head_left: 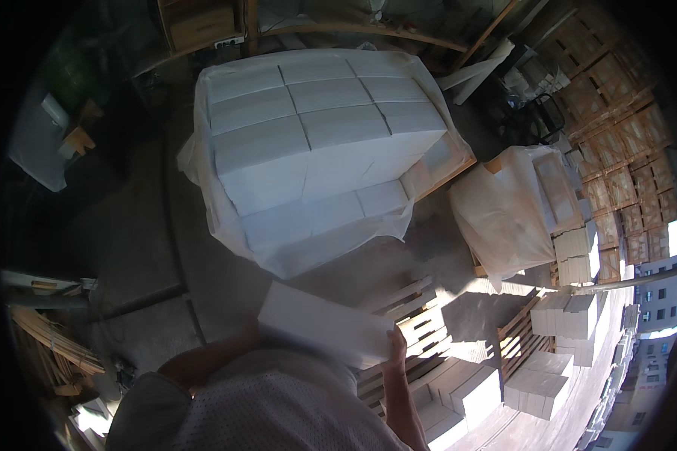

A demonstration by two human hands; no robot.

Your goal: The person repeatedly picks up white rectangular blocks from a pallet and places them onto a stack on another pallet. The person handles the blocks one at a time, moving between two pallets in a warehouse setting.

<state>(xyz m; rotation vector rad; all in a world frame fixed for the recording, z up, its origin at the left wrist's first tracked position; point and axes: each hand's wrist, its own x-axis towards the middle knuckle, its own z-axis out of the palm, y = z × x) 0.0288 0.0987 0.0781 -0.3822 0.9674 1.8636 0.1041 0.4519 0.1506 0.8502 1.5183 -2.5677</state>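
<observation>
Held against the front of my body is a long white block [327,319], tilted so its right end is nearer me. My right hand [396,349] grips that right end, with fingers curled over its edge. My left hand [253,331] is at the other end in shadow, mostly hidden by the block; its fingers do not show clearly. In front of me, a large stack of similar white blocks [342,116] stands in rows inside opened plastic wrap [229,233]. A lower step of blocks shows on its near side.
Wooden pallets [425,331] lie to my right, beside more white blocks [470,383]. A smaller plastic-covered load [496,210] stands right of the big stack. Wooden crates [609,143] are piled at the far right. Wood strips [53,338] lie at the left.
</observation>
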